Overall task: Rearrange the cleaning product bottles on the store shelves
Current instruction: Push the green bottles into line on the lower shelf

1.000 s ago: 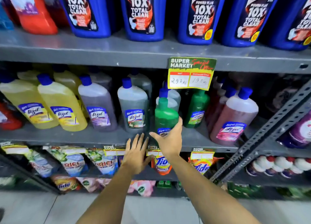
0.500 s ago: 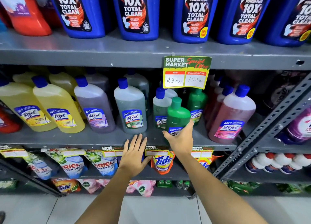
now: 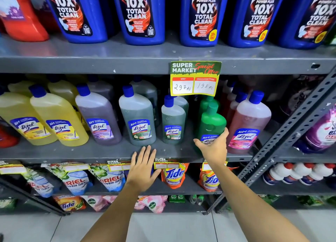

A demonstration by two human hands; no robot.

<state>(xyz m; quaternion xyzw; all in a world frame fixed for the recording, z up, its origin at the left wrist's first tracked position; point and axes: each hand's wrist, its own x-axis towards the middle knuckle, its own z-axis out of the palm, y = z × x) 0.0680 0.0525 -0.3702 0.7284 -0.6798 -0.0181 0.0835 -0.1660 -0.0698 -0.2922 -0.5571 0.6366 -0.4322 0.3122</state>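
Observation:
My right hand (image 3: 213, 147) grips the base of a solid green Lizol bottle (image 3: 211, 121), which stands on the grey middle shelf (image 3: 91, 151) between a small grey-green bottle (image 3: 172, 121) and a pink bottle (image 3: 249, 121). Another green bottle (image 3: 206, 101) stands right behind it. My left hand (image 3: 143, 169) is flat with fingers spread against the shelf's front edge and holds nothing. Left along the shelf stand a larger grey-green bottle (image 3: 137, 116), a purple bottle (image 3: 98, 118) and yellow bottles (image 3: 56, 118).
Large blue toilet-cleaner bottles (image 3: 138, 14) line the shelf above. A yellow price card (image 3: 195, 78) hangs from that shelf's edge. Detergent pouches (image 3: 173, 174) fill the lower shelves. A slanted perforated metal brace (image 3: 291, 130) crosses at right, with purple (image 3: 325, 130) and white bottles (image 3: 298, 172) beyond.
My right hand has carried the green bottle rightward, from in front of the small grey-green bottle to beside the pink bottle. My left hand has stayed at the shelf edge.

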